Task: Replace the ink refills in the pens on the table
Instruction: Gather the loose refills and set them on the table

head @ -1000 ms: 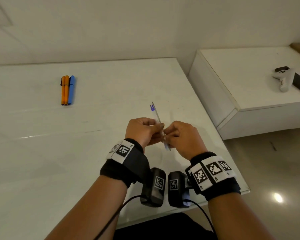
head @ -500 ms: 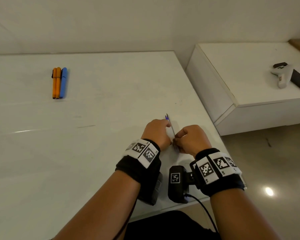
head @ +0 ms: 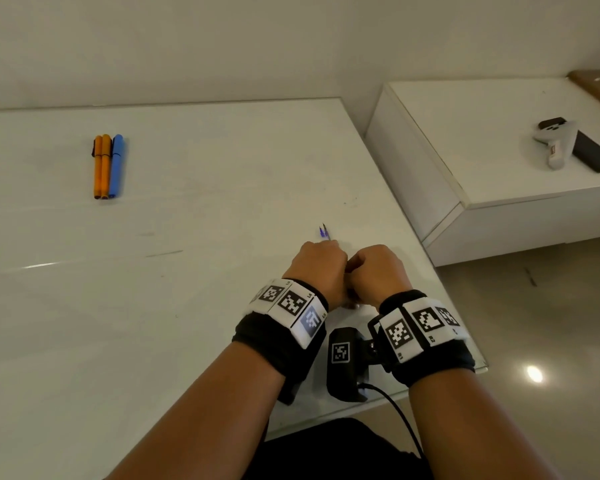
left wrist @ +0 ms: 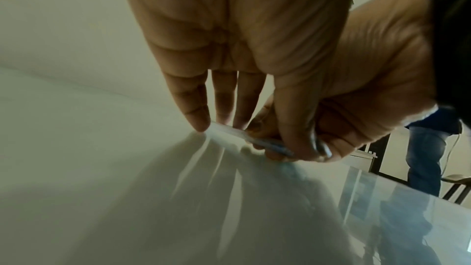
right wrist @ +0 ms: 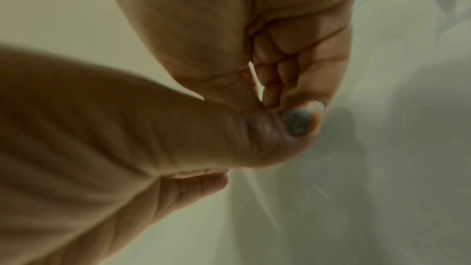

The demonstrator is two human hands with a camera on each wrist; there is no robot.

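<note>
A clear pen with a blue end is held low against the white table near its right front corner. My left hand and right hand meet knuckle to knuckle over it, so only its far tip shows in the head view. The left wrist view shows the left hand pinching the clear barrel with fingertips and thumb. The right hand is curled tight, thumb against fingers, at the pen's blue part. Two orange pens and one blue pen lie side by side at the far left.
The table's right edge runs just beside my right wrist. A low white cabinet stands to the right, carrying a white controller and a dark phone. A person in jeans stands beyond the table.
Both hands have come down from mid-air to the table surface with the pen. The pen, earlier raised and tilted, is now mostly hidden under the hands.
</note>
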